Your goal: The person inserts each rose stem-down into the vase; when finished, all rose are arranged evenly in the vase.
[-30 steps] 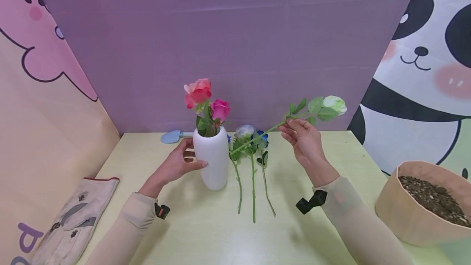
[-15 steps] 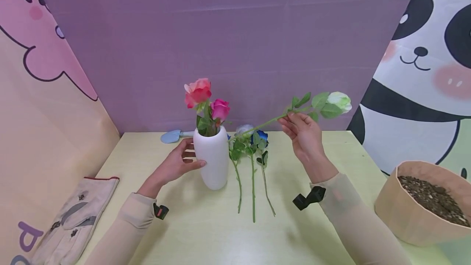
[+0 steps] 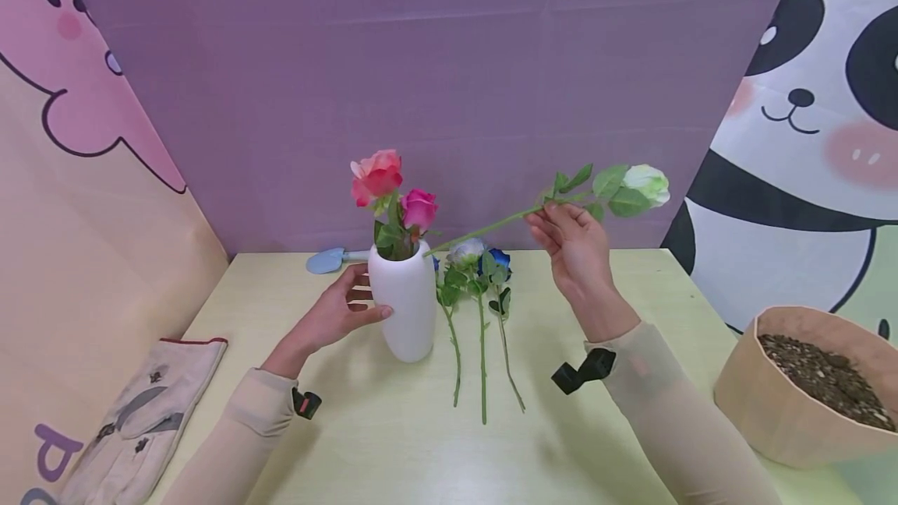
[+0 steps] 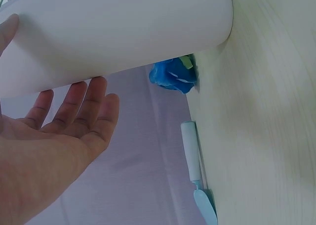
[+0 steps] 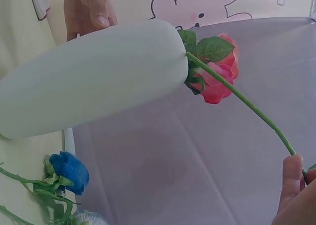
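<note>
A white vase (image 3: 403,306) stands upright on the table, with a coral rose (image 3: 377,176) and a magenta rose (image 3: 419,210) in it. My left hand (image 3: 344,310) holds the vase from its left side, thumb across the front and fingertips (image 4: 98,82) against the wall. In my right hand (image 3: 578,256), thumb and fingers pinch the stem of a white-green rose (image 3: 645,185) below its leaves. That rose leans to the right, bloom raised. Its lower stem end (image 5: 189,56) is right at the vase's rim. The vase wall hides the stems inside.
Several blue and pale roses (image 3: 466,252) lie on the table right of the vase, stems toward me. A light-blue trowel (image 3: 326,260) lies behind the vase. Work gloves (image 3: 150,404) lie at the left, and a tan pot of soil (image 3: 779,396) stands at the right.
My right hand has risen a little and shifted slightly left. The white-green rose's stem end has come up from beside the vase to its rim. My left hand keeps its place on the vase.
</note>
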Action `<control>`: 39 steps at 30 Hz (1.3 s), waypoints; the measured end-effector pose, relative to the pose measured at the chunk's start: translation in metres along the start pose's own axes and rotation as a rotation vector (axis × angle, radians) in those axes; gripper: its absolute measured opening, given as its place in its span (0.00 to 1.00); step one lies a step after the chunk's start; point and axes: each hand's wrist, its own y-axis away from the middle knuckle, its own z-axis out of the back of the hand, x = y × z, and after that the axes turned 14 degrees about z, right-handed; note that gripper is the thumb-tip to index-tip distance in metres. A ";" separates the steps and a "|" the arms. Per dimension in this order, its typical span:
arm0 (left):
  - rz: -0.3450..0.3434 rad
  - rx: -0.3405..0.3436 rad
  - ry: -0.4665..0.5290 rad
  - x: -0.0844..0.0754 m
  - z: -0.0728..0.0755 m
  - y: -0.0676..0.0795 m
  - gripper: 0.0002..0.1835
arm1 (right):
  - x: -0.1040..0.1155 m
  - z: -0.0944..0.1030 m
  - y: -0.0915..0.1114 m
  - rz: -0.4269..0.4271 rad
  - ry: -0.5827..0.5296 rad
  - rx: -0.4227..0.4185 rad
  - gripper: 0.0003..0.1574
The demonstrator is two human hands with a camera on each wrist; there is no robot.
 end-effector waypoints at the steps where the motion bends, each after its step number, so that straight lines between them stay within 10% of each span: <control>1: 0.000 -0.001 0.001 0.000 0.000 0.000 0.46 | 0.000 -0.001 0.000 0.001 -0.002 -0.002 0.10; 21: -0.015 -0.004 0.005 0.000 0.000 0.000 0.45 | -0.021 -0.031 0.002 0.107 0.220 0.104 0.05; 39: -0.011 -0.002 0.010 -0.002 0.000 0.002 0.46 | -0.043 -0.052 0.006 0.034 0.286 0.151 0.04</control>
